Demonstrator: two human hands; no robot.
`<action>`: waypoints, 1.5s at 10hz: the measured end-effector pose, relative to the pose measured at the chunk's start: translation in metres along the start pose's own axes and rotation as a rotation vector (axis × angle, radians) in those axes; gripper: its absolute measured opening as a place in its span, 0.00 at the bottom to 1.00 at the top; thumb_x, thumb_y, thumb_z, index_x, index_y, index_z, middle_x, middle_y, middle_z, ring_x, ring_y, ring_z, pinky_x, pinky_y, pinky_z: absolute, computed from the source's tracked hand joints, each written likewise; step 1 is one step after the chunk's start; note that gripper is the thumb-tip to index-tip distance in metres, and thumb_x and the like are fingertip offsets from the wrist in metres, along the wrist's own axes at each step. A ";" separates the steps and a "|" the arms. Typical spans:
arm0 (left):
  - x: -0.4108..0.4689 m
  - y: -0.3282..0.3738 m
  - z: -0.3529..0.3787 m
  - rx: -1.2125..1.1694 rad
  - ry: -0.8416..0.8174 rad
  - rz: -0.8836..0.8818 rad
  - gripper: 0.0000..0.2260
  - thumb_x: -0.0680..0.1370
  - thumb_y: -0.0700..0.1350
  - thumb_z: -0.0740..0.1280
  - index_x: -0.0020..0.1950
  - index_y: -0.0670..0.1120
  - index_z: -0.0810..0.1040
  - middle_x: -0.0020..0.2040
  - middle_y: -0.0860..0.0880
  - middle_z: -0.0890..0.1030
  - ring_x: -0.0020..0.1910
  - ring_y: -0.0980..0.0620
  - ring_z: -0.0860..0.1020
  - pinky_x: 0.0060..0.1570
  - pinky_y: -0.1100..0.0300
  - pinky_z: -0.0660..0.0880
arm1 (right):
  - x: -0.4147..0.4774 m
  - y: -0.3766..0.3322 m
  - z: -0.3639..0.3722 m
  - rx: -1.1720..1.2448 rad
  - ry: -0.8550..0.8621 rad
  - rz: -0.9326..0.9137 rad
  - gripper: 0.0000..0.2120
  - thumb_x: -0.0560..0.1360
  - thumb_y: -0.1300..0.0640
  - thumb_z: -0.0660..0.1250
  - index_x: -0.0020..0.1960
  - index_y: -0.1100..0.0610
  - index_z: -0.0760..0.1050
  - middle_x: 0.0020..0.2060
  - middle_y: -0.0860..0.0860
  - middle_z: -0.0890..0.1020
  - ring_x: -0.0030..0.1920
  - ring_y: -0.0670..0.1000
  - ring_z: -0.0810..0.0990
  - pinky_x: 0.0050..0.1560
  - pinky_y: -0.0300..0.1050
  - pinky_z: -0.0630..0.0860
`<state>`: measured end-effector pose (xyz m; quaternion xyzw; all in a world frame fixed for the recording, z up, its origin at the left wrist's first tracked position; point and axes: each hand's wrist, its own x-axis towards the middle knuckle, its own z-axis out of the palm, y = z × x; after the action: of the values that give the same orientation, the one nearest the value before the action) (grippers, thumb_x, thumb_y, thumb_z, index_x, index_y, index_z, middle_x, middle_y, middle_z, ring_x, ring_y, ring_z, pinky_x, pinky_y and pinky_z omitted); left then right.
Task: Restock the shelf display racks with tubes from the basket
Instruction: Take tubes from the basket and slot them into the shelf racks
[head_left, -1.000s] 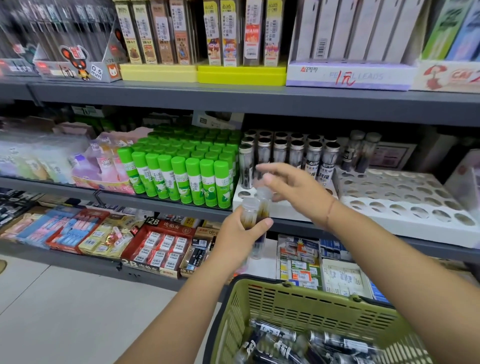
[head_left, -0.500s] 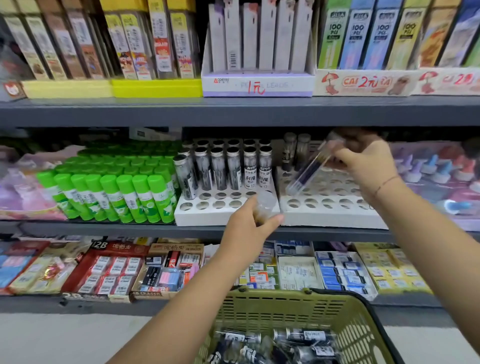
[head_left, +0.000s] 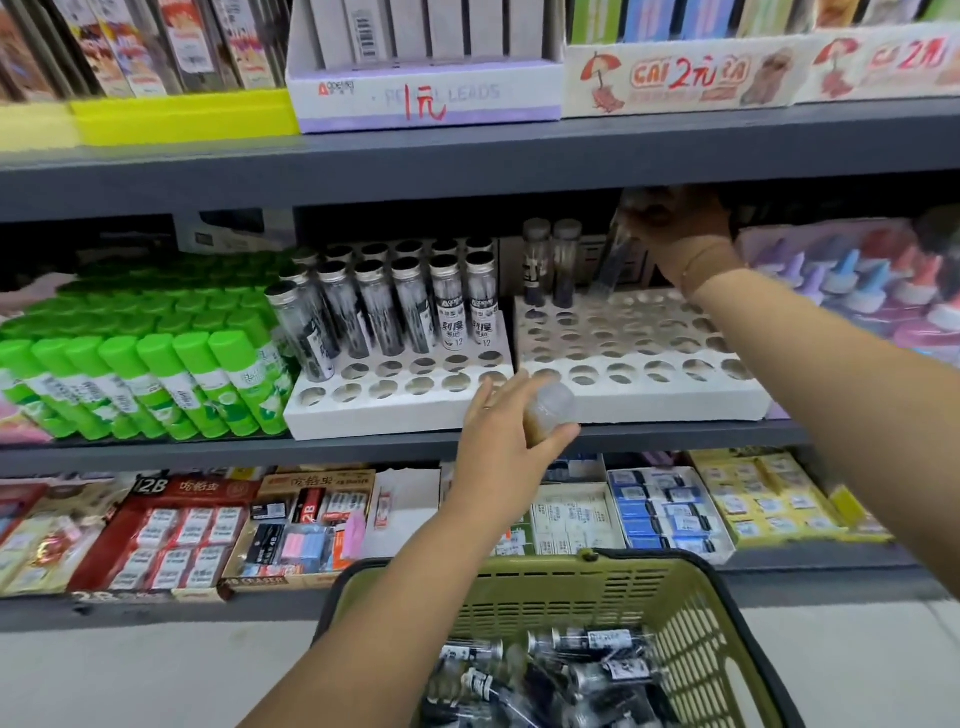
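Right hand (head_left: 675, 223) reached high and far forward, fingers pinched shut; left hand (head_left: 506, 441) sat lower and nearer, fingers curled closed.

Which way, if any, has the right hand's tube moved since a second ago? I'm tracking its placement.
Yes. The right hand carried its tube rightward from the left rack to the back row of the right rack.

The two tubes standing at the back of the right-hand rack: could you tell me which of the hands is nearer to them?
Right. The right hand is at the back row just right of the two standing tubes, lowering a tube. The left hand holds another tube before the rack's front edge.
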<state>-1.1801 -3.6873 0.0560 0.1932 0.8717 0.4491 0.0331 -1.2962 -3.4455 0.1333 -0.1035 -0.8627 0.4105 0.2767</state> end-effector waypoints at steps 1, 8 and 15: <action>0.000 -0.001 0.001 -0.015 0.006 0.006 0.21 0.77 0.52 0.68 0.69 0.61 0.69 0.75 0.58 0.63 0.77 0.55 0.47 0.73 0.57 0.50 | 0.001 -0.019 0.001 -0.041 -0.054 0.003 0.13 0.75 0.54 0.67 0.57 0.59 0.74 0.53 0.51 0.77 0.54 0.49 0.76 0.47 0.21 0.66; -0.002 -0.003 0.001 -0.072 0.005 -0.022 0.21 0.77 0.51 0.69 0.69 0.60 0.70 0.75 0.59 0.63 0.77 0.56 0.47 0.72 0.57 0.51 | 0.004 -0.031 0.011 -0.165 -0.117 -0.143 0.08 0.69 0.51 0.66 0.47 0.51 0.74 0.52 0.58 0.82 0.57 0.57 0.78 0.59 0.49 0.73; 0.003 0.001 -0.001 -0.132 -0.017 -0.096 0.27 0.75 0.59 0.68 0.72 0.54 0.68 0.70 0.43 0.67 0.74 0.43 0.61 0.70 0.43 0.63 | -0.035 -0.006 0.009 -0.197 -0.107 -0.091 0.27 0.73 0.49 0.69 0.70 0.53 0.68 0.63 0.56 0.76 0.61 0.55 0.75 0.66 0.49 0.70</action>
<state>-1.1827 -3.6869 0.0578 0.1522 0.8482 0.5018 0.0745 -1.2719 -3.4695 0.1196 -0.0687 -0.9162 0.3156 0.2371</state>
